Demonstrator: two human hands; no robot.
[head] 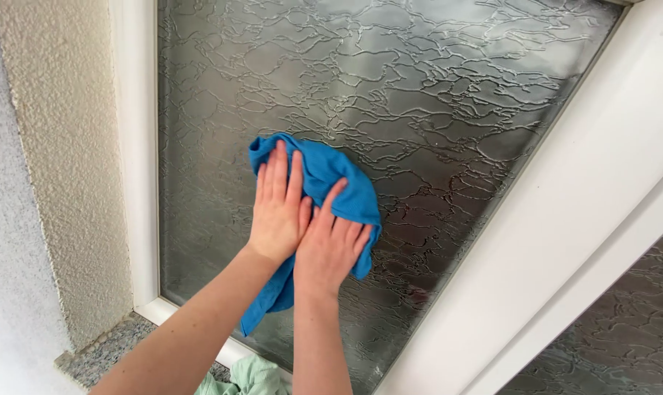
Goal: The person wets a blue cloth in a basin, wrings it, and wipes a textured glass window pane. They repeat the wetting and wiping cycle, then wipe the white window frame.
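cloth (pixel 324 190): blue, middle part covered by both hands; lower tail runs behind left forearm, its end not fully seen.
left hand (pixel 277 208): palm side hidden, pressed to cloth; thumb not visible; forearm cut by bottom edge.
right hand (pixel 330 245): palm hidden against cloth; forearm cut by bottom edge.
glass pane (pixel 419 110): textured, nothing behind it can be made out; top cut by upper edge; patch under cloth hidden.
second pane (pixel 624 329): only a corner in view, cut by right + bottom edges.
white frame (pixel 565 219): both ends run out of picture.
green fabric (pixel 255 377): pale, cut by bottom edge, kind can't tell.
stone sill (pixel 101 355): partly cut by bottom edge.
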